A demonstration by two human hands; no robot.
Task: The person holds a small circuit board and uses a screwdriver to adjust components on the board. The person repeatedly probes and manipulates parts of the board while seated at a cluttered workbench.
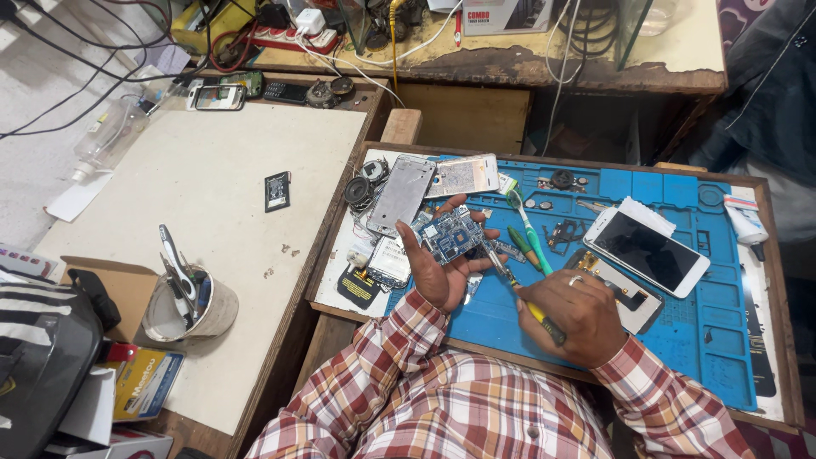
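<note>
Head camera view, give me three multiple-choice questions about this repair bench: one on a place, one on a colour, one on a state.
1. Where does the white phone lie?
A. on the blue mat
B. in the tool cup
C. on the floor

2. What colour is the circuit board?
A. red
B. blue
C. white

3. How is the board held?
A. flat on the mat
B. raised in the left hand
C. clamped in a vise

A: it rests face up on the mat.
B: blue shows.
B: fingers lift it while the right hand applies a screwdriver.
</note>
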